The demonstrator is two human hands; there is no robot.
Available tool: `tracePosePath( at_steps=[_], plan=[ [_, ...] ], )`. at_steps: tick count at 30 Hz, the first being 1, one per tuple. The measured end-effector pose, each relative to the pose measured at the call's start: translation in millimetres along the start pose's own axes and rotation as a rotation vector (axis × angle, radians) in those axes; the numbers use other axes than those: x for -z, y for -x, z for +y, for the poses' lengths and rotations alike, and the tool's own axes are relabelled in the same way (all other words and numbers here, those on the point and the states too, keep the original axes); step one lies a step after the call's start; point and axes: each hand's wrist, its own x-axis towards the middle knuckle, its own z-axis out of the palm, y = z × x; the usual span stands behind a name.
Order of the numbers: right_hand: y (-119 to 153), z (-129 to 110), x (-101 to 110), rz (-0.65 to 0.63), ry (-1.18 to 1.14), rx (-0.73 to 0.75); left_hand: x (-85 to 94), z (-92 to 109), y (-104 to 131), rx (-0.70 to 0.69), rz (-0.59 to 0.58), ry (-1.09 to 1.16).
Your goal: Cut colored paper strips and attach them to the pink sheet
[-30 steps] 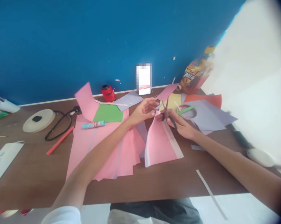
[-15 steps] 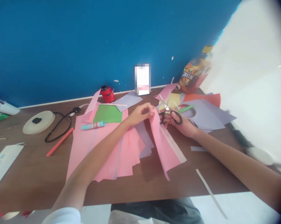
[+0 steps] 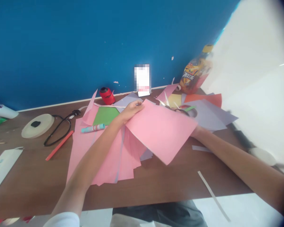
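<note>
A sheet of pink paper is held up in front of me, slanting down toward the right. My left hand pinches its upper left corner between thumb and fingers. Most of my right hand is behind the sheet's right side, so its fingers are hidden. Above the sheet's top edge show the spread blades and part of the black handles of scissors, by my right hand. Under my left forearm lies a stack of pink sheets, with a green sheet and a light-blue glue stick on top.
Purple paper, orange paper and yellow paper lie at the right. Behind them stands a drink bottle. A lit phone leans on the wall. A paper strip overhangs the table's front edge.
The pink sheet has turned from nearly edge-on to broad side toward me, covering most of my right hand. My left hand has moved slightly left, and the scissors now stick out behind the paper.
</note>
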Motion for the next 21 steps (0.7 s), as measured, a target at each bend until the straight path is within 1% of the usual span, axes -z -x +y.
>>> tracePosePath(
  at_steps=[4,6,10,13,16,18,21],
  plan=[
    [0.1,-8.7,1.6,-0.203,-0.432,-0.073,4.3,-2.8,3.1,0.007,-0.108,-0.107],
    [0.4,-11.1,1.4,-0.253,-0.524,-0.097,2.2,-1.7,5.9,-0.002,-0.163,-0.19],
    [1.1,-12.7,-2.2,-0.256,-0.501,-0.086,-6.2,5.0,11.0,-0.02,-0.262,-0.33],
    [2.3,-14.1,-5.1,-0.242,-0.452,-0.061,-9.9,8.2,13.0,-0.074,-0.296,-0.355],
    [3.4,-16.2,-5.1,-0.209,-0.424,-0.029,-8.1,7.4,13.7,-0.113,-0.302,-0.319],
    [3.6,-17.2,-3.0,-0.201,-0.375,-0.022,-5.2,4.9,13.8,-0.091,-0.294,-0.259],
    [3.2,-17.9,0.9,-0.218,-0.284,-0.045,-1.5,-0.8,12.7,-0.036,-0.318,-0.155]
  ],
)
